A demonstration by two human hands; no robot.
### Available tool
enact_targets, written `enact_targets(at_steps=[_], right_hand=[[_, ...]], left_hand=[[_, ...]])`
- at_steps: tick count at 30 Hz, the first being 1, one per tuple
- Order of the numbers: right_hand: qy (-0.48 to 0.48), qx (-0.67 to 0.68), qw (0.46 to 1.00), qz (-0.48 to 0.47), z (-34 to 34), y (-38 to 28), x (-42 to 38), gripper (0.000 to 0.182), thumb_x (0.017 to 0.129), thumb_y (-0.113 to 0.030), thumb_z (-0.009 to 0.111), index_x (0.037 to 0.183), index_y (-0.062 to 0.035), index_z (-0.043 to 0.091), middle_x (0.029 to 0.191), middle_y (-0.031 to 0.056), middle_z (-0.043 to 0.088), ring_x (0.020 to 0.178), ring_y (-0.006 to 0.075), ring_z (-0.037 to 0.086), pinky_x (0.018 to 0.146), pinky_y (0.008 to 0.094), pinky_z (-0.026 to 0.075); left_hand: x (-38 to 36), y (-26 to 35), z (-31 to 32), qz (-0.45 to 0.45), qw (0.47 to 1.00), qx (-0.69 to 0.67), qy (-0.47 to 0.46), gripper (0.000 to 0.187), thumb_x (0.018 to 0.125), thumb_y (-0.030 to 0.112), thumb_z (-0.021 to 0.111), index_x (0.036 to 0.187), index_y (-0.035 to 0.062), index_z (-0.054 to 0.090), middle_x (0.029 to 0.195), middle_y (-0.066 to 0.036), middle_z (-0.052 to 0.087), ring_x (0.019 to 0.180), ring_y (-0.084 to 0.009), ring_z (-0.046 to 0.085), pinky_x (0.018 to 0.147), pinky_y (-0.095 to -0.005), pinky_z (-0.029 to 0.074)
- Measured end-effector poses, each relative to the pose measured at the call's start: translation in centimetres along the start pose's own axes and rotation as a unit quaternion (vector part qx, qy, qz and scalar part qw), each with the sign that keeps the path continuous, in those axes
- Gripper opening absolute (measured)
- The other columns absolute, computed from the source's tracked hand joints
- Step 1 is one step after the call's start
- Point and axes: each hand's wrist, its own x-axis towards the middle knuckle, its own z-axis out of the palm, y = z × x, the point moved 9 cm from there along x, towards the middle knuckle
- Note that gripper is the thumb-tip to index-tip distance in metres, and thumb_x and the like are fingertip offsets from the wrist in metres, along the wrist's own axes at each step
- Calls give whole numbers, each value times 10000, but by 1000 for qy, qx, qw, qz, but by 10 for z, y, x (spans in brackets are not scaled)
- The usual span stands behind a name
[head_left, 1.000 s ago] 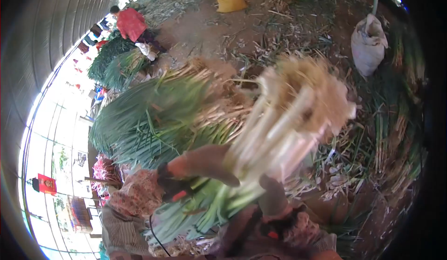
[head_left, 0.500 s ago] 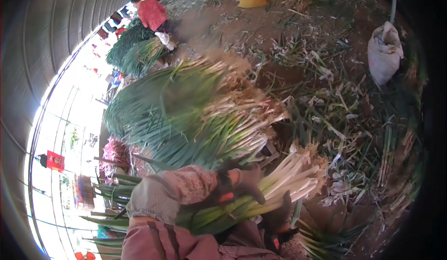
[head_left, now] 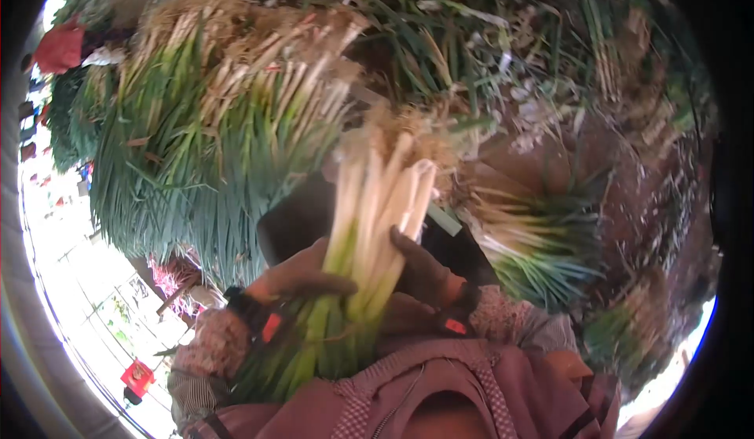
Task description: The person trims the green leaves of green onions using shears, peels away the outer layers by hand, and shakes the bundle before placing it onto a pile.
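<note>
A bundle of green onions (head_left: 369,235) is held in front of my chest, its white stalks and shaggy roots pointing away from me and its green leaves toward me. My left hand (head_left: 310,270) is closed around the bundle's left side, the thumb lying across the stalks. From the right, my right hand (head_left: 424,270) grips the same bundle, its thumb against the white stalks. Both hands look dark, as if gloved. Each wrist has a dark band with a red patch.
A large heap of green onions (head_left: 212,109) lies at the left. Another bunch (head_left: 534,235) rests on the ground to my right. Loose leaves and trimmings (head_left: 503,54) litter the soil ahead. A person in a red top (head_left: 59,46) is at the far left.
My view has turned to the right, so the heap appears further left. The bundle, earlier slanting with its roots to the right, now points away from me between both hands.
</note>
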Motion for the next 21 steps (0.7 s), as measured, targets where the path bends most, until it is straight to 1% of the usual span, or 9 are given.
enact_targets(at_steps=[2, 5, 8, 9, 10, 12, 14, 16, 21], right_hand=[[46, -4, 997, 55, -4, 22, -9, 723, 942, -531, 612, 1428, -19, 457, 1300, 161, 621, 1177, 292, 608, 1055, 429, 457], [62, -117, 991, -29, -5, 6, -13, 664, 919, -440, 680, 1387, -5, 500, 1248, 173, 642, 1145, 291, 623, 1026, 423, 482], [29, -160, 983, -84, -27, -22, 1, 605, 904, -370, 708, 1343, 8, 536, 1203, 175, 655, 1086, 270, 649, 966, 391, 521], [60, -159, 979, -116, -39, -29, 0, 549, 909, -350, 701, 1299, 14, 568, 1188, 174, 659, 1021, 260, 666, 909, 362, 547], [60, -126, 984, -114, -52, -29, 1, 580, 904, -358, 701, 1335, -5, 537, 1227, 155, 642, 1076, 254, 643, 959, 378, 515], [57, -62, 990, -111, -77, -41, 0, 650, 895, -376, 702, 1407, -43, 477, 1306, 116, 609, 1186, 243, 596, 1058, 410, 453], [70, 32, 984, -159, -95, -73, -3, 588, 928, -447, 650, 1376, -88, 523, 1303, 91, 620, 1191, 246, 592, 1062, 440, 453], [4, 46, 981, -191, -119, -114, -7, 584, 945, -536, 592, 1338, -106, 564, 1283, 73, 637, 1177, 240, 597, 1044, 452, 473], [75, -54, 979, -183, -163, -194, 21, 483, 941, -396, 635, 1306, -84, 584, 1141, 76, 681, 1023, 225, 662, 895, 392, 552]], left_hand=[[-23, -21, 8, 13, 998, -37, 42, 846, 731, 195, 847, 1419, -37, 411, 1266, -126, 590, 1124, -199, 577, 971, -332, 480], [-37, -41, 14, 5, 991, -93, 96, 913, 710, 168, 851, 1440, -47, 348, 1267, -142, 568, 1139, -215, 570, 978, -341, 480], [-36, -45, 19, -18, 987, -116, 108, 984, 664, 154, 870, 1452, -40, 314, 1264, -150, 558, 1160, -233, 560, 1005, -367, 471], [-34, -40, 20, -14, 987, -116, 107, 990, 654, 155, 875, 1449, -40, 319, 1265, -147, 557, 1156, -235, 563, 1003, -370, 473], [-32, -40, 22, -12, 987, -117, 107, 996, 643, 157, 880, 1446, -40, 325, 1267, -144, 556, 1152, -238, 565, 1002, -373, 475], [-30, -49, 26, -2, 992, -63, 107, 1014, 635, 244, 887, 1442, -29, 338, 1258, -168, 590, 1152, -265, 594, 988, -372, 486], [-27, -65, 29, -3, 994, 19, 106, 1021, 638, 302, 886, 1442, -19, 344, 1247, -185, 611, 1153, -282, 612, 984, -369, 489], [-24, -67, 38, -25, 996, 14, 89, 1064, 626, 390, 888, 1448, -1, 339, 1209, -212, 636, 1124, -319, 643, 976, -391, 499], [-19, -69, 52, -79, 993, 79, 47, 1138, 622, 501, 885, 1475, 17, 307, 1187, -239, 652, 1102, -366, 659, 942, -424, 517]])
